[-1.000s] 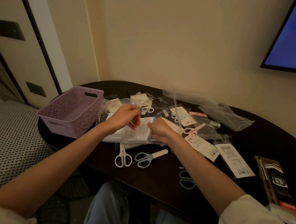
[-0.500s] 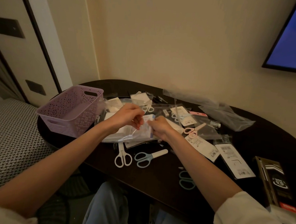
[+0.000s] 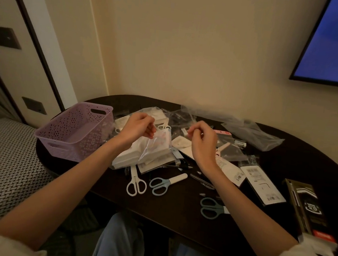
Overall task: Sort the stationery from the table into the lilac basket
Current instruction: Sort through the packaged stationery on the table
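Stationery (image 3: 167,154) lies heaped on the dark tabletop (image 3: 177,207) before me, just right of the lilac basket (image 3: 75,131). My left hand (image 3: 137,128) pinches one top corner of a clear plastic bag (image 3: 155,145) with curled fingers. My right hand (image 3: 201,140) is curled too, pinching something small that I cannot make out. White scissors (image 3: 136,181) and blue scissors (image 3: 163,184) rest nearer me.

One basket (image 3: 75,131), one screen (image 3: 337,41), and three loose scissors: white (image 3: 136,183), blue (image 3: 161,185), teal (image 3: 211,208).
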A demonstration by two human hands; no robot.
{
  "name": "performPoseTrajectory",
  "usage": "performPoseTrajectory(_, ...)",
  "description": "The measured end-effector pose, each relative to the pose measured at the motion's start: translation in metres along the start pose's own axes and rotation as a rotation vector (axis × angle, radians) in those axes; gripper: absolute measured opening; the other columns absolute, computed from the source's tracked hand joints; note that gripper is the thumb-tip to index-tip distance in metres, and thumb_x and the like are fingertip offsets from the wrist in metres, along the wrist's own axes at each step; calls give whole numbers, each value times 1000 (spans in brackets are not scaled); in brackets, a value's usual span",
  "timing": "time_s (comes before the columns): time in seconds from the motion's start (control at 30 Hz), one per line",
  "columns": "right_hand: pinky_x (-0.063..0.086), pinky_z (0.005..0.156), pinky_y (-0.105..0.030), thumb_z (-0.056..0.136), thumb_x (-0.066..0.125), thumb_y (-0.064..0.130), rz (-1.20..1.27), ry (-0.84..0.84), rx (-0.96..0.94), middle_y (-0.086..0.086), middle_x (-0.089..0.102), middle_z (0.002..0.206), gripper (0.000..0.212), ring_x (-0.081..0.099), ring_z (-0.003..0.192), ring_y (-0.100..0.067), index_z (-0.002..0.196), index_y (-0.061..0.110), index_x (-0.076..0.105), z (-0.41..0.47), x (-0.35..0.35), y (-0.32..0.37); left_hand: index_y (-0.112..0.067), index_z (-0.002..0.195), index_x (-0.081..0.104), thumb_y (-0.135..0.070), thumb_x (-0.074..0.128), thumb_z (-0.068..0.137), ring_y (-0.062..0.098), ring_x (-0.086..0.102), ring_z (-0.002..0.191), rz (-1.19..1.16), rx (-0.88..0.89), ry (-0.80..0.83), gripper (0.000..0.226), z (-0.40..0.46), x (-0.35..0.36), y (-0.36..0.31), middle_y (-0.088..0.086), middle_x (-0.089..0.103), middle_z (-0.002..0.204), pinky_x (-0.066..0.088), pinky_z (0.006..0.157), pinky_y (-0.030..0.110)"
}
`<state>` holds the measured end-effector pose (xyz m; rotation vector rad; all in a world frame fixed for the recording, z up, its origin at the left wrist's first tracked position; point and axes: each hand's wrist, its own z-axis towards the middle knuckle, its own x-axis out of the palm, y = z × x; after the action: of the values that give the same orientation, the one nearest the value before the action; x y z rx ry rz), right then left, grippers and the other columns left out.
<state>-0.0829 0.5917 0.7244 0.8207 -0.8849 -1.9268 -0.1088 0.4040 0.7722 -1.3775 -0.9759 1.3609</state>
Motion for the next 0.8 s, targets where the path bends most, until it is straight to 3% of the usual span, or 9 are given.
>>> performPoseTrajectory(0.07,41,53,-30,88,41,-4,-14,-62,-74,5,56,64,31,52,57,-13,69,13,58,-3,-5,-9,-1,79,57,-5,44,97,18,58,55,-8,14,-39,23,2,-1,-1,10,61,65,54,52,24)
performPoseTrajectory(0.17,30,47,-22,82,41,-1,-113,-48,-221,5,50,55,27,41,48,-5,64,10,57,-11,-7,-23,-2,77,58,-4,44,97,18,58,55,-47,21,-81,25,6,-1,-4,10,61,65,55,56,28)
performPoseTrajectory(0.27,29,49,-18,83,45,3,-312,154,-136,13,49,55,25,42,47,0,67,12,61,-17,-2,-39,-2,76,58,-5,43,98,19,58,57,-80,15,-99,26,12,-2,-5,12,60,66,56,63,34)
performPoseTrajectory(0.33,41,55,-23,87,49,3,-426,350,-3,6,62,67,23,51,55,-3,77,15,66,-19,9,-47,-1,77,59,-6,44,98,20,59,57,-77,13,-108,27,15,-2,-5,12,61,67,56,65,35)
performPoseTrajectory(0.43,49,75,-26,88,57,11,-417,466,69,-5,67,96,16,61,86,-14,100,9,68,-16,26,-49,-1,78,58,-5,43,98,20,58,56,-97,8,-149,26,20,-5,-6,12,60,67,55,61,32)
performPoseTrajectory(0.57,46,74,-37,73,72,33,-446,575,91,-10,61,95,37,56,91,-24,94,4,63,-13,53,-48,-2,81,58,-6,43,98,20,59,57,-103,16,-174,23,28,-12,-9,13,60,69,54,62,32)
performPoseTrajectory(0.63,44,86,-37,64,76,56,-588,615,99,-12,56,111,75,51,106,-26,114,4,55,-13,64,-49,-3,78,57,-6,44,97,20,59,57,-106,22,-177,23,30,-15,-10,13,60,68,54,62,32)
performPoseTrajectory(0.7,37,102,-40,57,77,66,-617,638,134,-13,46,132,109,41,123,-30,137,3,37,-13,71,-48,-3,76,56,-6,45,97,21,58,56,-115,22,-181,24,32,-15,-10,13,60,67,54,61,31)
performPoseTrajectory(0.8,34,106,-40,50,80,69,-625,623,133,-12,44,136,120,40,126,-29,140,6,31,-14,81,-45,-3,77,57,-6,45,98,21,58,57,-118,18,-180,24,34,-14,-9,12,60,67,54,60,30)
